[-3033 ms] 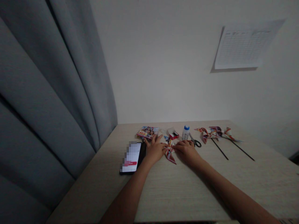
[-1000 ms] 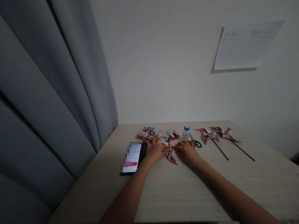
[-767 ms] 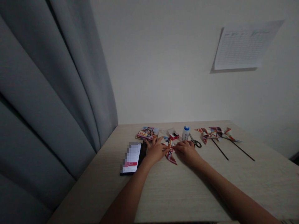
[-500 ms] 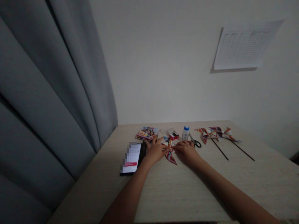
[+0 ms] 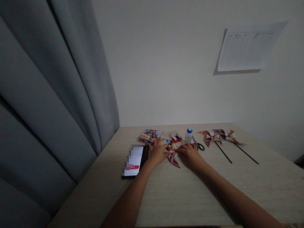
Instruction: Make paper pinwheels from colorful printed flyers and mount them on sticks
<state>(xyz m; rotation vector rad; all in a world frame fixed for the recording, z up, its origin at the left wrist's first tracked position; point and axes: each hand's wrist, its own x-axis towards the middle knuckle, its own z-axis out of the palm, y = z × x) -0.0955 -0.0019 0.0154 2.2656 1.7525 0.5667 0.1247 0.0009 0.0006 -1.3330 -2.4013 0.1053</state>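
On a pale wooden table (image 5: pixel 201 190), a folded paper pinwheel (image 5: pixel 173 160) lies near the middle, between both hands. The left hand (image 5: pixel 158 153) and right hand (image 5: pixel 189 153), fingers partly curled, touch its centre; any firm grip cannot be told.

Phone screen (image 5: pixel 133 161) pixelated, unreadable. Paper pinwheel (image 5: pixel 173 155) partly hidden behind left hand (image 5: pixel 158 154) and right hand (image 5: pixel 190 154). Wall sheet (image 5: pixel 244 50): print too small to read.
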